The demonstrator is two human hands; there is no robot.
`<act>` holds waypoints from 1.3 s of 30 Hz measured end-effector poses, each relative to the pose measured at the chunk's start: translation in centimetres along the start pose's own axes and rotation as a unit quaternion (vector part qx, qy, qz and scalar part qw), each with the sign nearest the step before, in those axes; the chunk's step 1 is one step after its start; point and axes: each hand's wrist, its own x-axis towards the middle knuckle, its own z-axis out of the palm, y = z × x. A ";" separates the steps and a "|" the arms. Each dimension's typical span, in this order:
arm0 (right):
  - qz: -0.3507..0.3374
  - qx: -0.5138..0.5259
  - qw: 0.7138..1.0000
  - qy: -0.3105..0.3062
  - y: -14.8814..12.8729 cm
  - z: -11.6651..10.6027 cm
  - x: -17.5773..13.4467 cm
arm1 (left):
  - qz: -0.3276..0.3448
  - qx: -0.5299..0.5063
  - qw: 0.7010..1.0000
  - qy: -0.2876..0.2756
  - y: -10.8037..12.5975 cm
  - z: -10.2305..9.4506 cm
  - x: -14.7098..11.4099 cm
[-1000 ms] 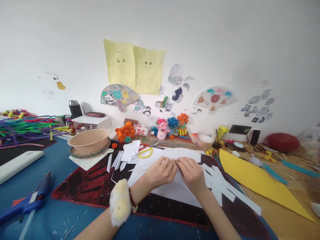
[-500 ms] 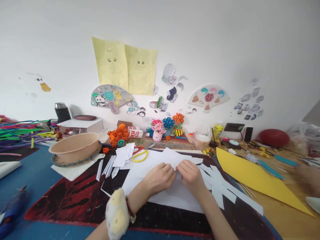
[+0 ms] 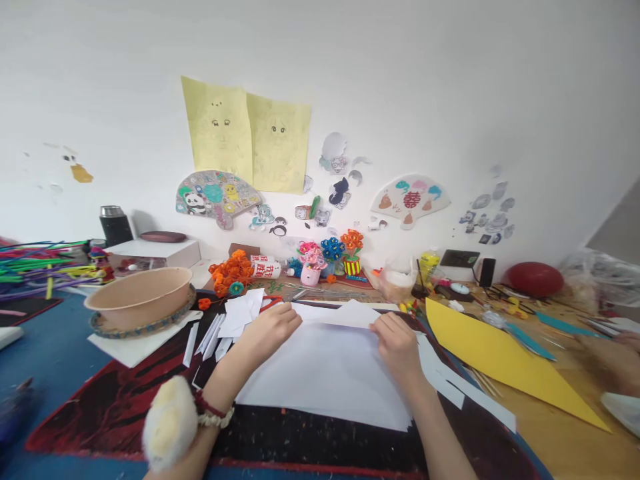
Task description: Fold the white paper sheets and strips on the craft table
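A large white sheet of paper (image 3: pixel 325 373) spans the space between my hands, its upper edge raised and shaded underneath. My left hand (image 3: pixel 277 325) pinches that sheet near its upper left corner, fingers closed. At the upper right edge, my right hand (image 3: pixel 397 339) grips it between thumb and bent fingers. A plush wristband (image 3: pixel 170 421) and a beaded bracelet (image 3: pixel 217 415) are on my left wrist. Small white paper pieces (image 3: pixel 237 319) and folded strips (image 3: pixel 210 335) lie left of my left hand. Cut white strips (image 3: pixel 443 373) lie beside my right wrist.
A dark red and black mat (image 3: pixel 125 407) lies under the paper. A beige basin (image 3: pixel 140 293) stands left; yellow card (image 3: pixel 500 360) lies right. Pipe-cleaner flower pots (image 3: pixel 311 272) line the wall. A glue gun (image 3: pixel 17 410) is at left. Another person's blurred hand (image 3: pixel 613 360) shows far right.
My hands have moved apart from the middle, left hand leftward, right hand slightly rightward. The sheet's upper edge now stretches between them. The yellow scissor handle is now hidden behind my left hand.
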 end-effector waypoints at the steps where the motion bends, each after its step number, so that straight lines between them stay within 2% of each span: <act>1: 0.003 0.002 1.000 -0.002 0.0 0.1 0.0 | -0.014 -0.008 1.000 0.000 -0.4 -0.2 -0.2; 5: 0.034 0.008 0.999 0.004 0.3 -0.1 -0.1 | -0.066 -0.024 0.997 0.023 -2.5 -1.0 -1.7; 7: 0.058 0.010 0.998 0.014 0.5 -0.4 -0.2 | -0.113 -0.007 0.993 0.046 -3.3 -1.3 -2.6; 10: 0.072 0.023 0.997 0.015 0.0 -0.4 -0.2 | -0.171 0.040 0.980 0.098 -3.0 -1.5 -2.7; 15: 0.037 0.060 0.997 -0.035 -2.3 0.6 0.0 | -0.132 0.037 0.980 0.142 1.7 -0.7 0.2; 18: 0.032 0.074 0.996 -0.050 -2.6 0.7 -0.2 | -0.083 0.032 0.991 0.098 3.6 0.3 1.4; 22: 0.050 0.085 0.994 -0.045 -2.2 0.1 -0.4 | -0.067 0.022 0.997 0.028 3.0 1.3 0.9; 26: 0.039 0.114 0.990 -0.072 -3.0 0.0 -0.1 | -0.074 0.025 0.997 0.021 2.5 1.5 0.4; 29: -0.004 0.109 0.990 -0.085 -4.2 0.6 0.2 | -0.061 0.031 0.997 0.022 3.5 1.6 0.7; 34: -0.135 0.019 0.987 -0.089 -5.4 1.6 0.2 | -0.022 0.020 0.999 0.020 4.7 2.2 1.2; 39: -0.167 -0.006 0.982 -0.092 -5.4 2.1 0.2 | -0.016 0.004 0.999 0.030 4.6 2.0 1.1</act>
